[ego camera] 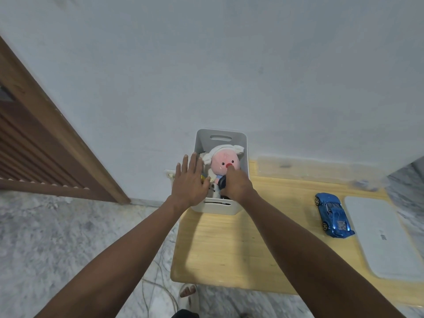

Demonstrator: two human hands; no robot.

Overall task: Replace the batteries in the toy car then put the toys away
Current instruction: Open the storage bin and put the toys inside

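Note:
A white plastic bin (231, 207) stands at the far left corner of the wooden table. Inside it lies a pink plush toy (223, 165) with a white hood, plus a dark toy (222, 183) and a small spotted white toy. My left hand (189, 181) lies flat with straight fingers over the bin's left rim. My right hand (237, 183) reaches into the bin, fingers curled down onto the dark toy just below the plush face. A blue toy car (332, 214) sits on the table to the right, apart from both hands.
A closed white laptop (385, 237) lies right of the car. The wooden table (229, 246) stands against a pale wall. A brown slatted door (34, 143) is at the left. Grey carpet, thin cables and a sandalled foot (188, 292) are below the table's front edge.

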